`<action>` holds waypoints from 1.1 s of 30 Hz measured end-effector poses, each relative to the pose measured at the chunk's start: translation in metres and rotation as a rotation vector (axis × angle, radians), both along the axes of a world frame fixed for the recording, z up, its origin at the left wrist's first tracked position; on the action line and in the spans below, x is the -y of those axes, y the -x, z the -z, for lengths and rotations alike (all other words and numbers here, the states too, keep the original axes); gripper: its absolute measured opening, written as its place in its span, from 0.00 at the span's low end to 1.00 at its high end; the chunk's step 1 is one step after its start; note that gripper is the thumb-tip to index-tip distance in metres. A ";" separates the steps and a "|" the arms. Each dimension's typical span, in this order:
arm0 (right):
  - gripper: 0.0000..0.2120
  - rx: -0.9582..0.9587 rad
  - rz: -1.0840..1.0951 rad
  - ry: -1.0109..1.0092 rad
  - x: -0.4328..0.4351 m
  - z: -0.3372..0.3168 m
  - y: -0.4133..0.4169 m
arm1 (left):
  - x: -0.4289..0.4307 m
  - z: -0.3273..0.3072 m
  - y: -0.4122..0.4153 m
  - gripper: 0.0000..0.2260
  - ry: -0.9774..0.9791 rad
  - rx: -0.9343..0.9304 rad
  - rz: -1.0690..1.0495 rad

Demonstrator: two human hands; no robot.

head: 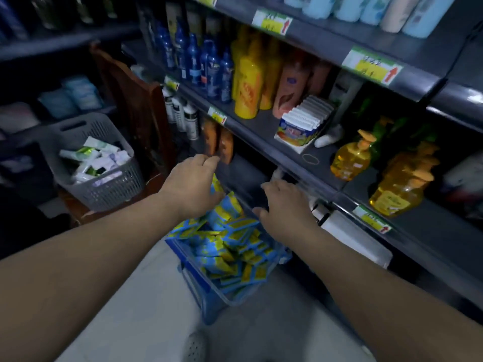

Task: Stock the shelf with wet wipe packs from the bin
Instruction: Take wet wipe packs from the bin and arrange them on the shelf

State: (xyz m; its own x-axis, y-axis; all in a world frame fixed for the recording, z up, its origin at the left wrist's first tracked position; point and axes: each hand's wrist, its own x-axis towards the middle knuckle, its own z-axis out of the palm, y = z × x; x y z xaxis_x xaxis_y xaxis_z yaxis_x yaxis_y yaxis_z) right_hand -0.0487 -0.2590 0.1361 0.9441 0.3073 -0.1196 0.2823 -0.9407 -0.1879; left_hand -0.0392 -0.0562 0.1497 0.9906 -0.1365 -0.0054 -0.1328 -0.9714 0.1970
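A blue bin on the floor in front of the shelving is piled with blue-and-yellow wet wipe packs. My left hand reaches over the bin's far end toward the dark lower shelf, and a wet wipe pack stands between its thumb and fingers. My right hand is stretched out beside it at the shelf's edge, fingers relaxed and holding nothing. A tray of upright packs stands on the shelf above.
Yellow and orange bottles and blue bottles fill the middle shelf, with yellow pump bottles to the right. A grey basket of white packs stands on the left beside a wooden chair. White items lie on the lower shelf.
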 end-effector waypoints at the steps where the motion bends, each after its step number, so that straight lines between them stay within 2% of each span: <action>1: 0.25 -0.020 0.011 -0.001 -0.006 0.011 -0.001 | -0.006 0.012 -0.003 0.36 0.010 -0.027 0.003; 8: 0.24 -0.161 0.078 -0.071 -0.035 0.094 0.000 | -0.030 0.091 -0.010 0.33 0.056 -0.206 0.061; 18: 0.25 -0.425 0.058 -0.202 -0.057 0.196 0.009 | -0.050 0.198 -0.015 0.27 0.101 -0.454 0.130; 22: 0.21 -0.459 0.069 -0.224 -0.060 0.225 0.016 | -0.043 0.229 -0.009 0.22 0.168 -0.459 0.166; 27: 0.06 -0.440 0.040 -0.233 -0.062 0.257 0.026 | -0.034 0.248 -0.006 0.16 0.182 -0.455 0.202; 30: 0.07 -0.363 0.150 -0.248 -0.051 0.263 0.030 | -0.030 0.252 -0.004 0.16 0.200 -0.434 0.175; 33: 0.05 -0.367 0.237 -0.314 -0.042 0.258 0.024 | -0.025 0.252 -0.004 0.14 0.200 -0.403 0.158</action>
